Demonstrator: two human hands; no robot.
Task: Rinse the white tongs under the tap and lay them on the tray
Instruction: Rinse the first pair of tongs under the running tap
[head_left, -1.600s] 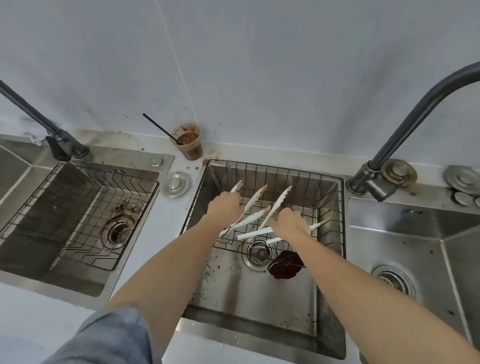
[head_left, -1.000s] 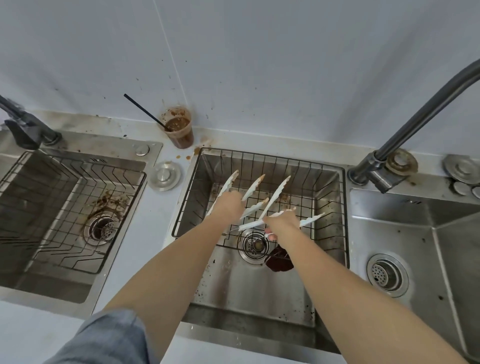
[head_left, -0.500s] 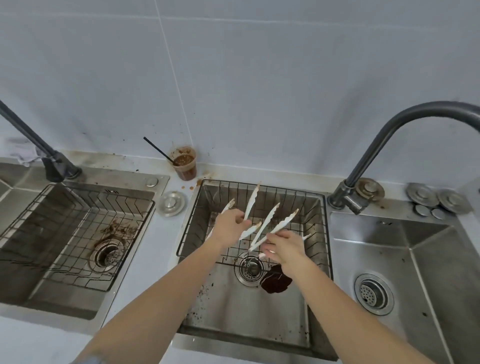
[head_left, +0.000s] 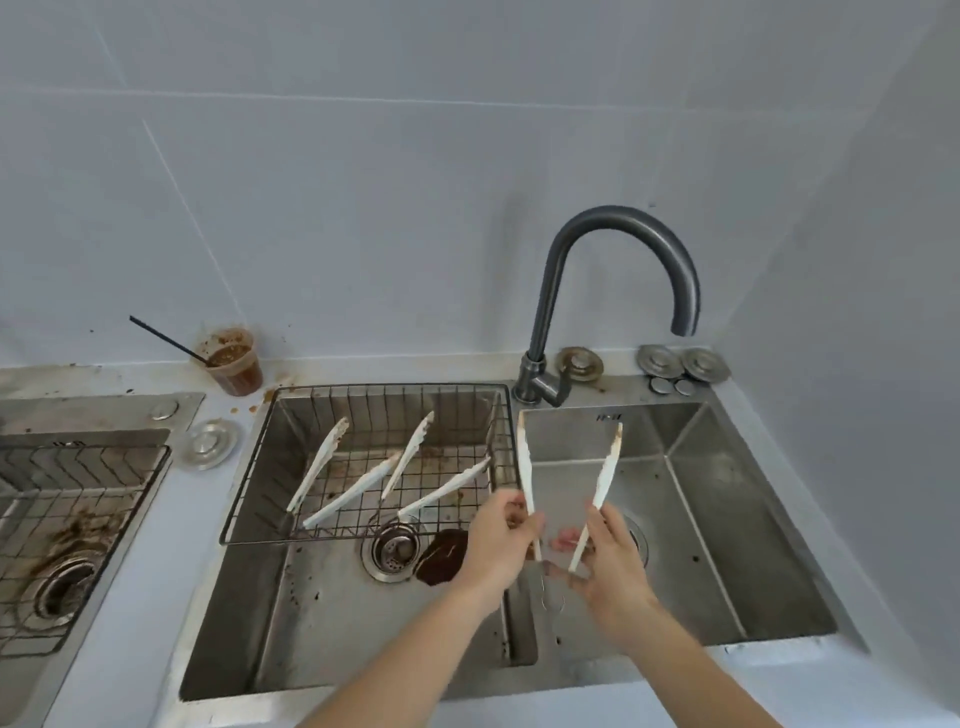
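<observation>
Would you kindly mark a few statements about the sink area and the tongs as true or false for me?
1. Both hands hold one pair of white tongs: left hand on one arm, right hand on the other. True.
2. Water is running from the tap. False: no stream shows at the spout.
3. Other white tongs lie in the wire basket. True.
4. The held tongs are spotless. False: brown residue shows at their tips.
5. The cup lies tipped over in the basin. False: it stands upright on the counter by the wall.
</observation>
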